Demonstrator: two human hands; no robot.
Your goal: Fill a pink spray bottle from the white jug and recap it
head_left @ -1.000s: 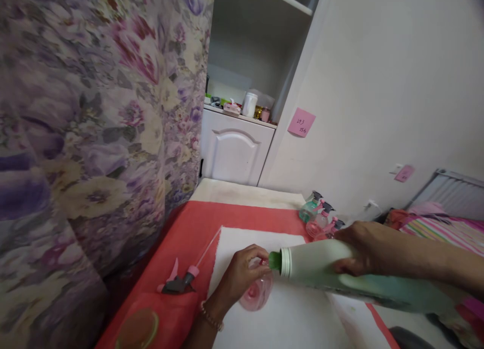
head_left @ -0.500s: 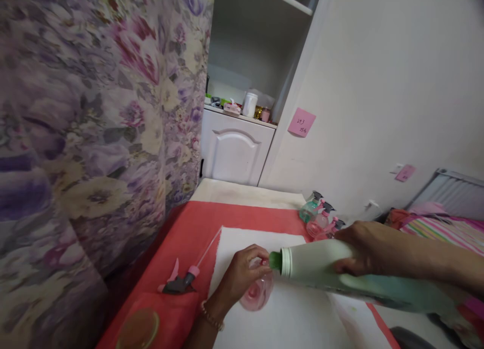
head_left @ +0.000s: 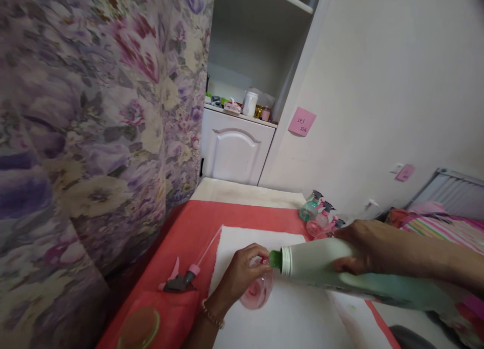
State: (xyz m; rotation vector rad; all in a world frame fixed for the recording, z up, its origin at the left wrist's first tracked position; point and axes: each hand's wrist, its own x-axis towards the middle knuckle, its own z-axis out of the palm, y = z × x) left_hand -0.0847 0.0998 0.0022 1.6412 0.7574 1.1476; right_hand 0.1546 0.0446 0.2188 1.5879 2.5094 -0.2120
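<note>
My left hand (head_left: pixel 240 276) is closed around the neck of a small pink round bottle (head_left: pixel 257 293) standing on a white cloth (head_left: pixel 287 318). A large pale green bottle (head_left: pixel 340 273) lies tipped almost flat in my right hand (head_left: pixel 359 248), which grips its body. Its green spout (head_left: pixel 275 258) touches the mouth of the pink bottle. A pink and grey spray head with a long tube (head_left: pixel 183 281) lies on the red table cover (head_left: pixel 189 238) to the left of my left hand.
Three small spray bottles (head_left: pixel 319 215) stand at the table's far right by the wall. A round greenish lid (head_left: pixel 139 329) lies at the near left. A flowered curtain (head_left: pixel 83 137) hangs on the left, a white cupboard (head_left: pixel 234 147) stands behind, striped bedding (head_left: pixel 446 228) at the right.
</note>
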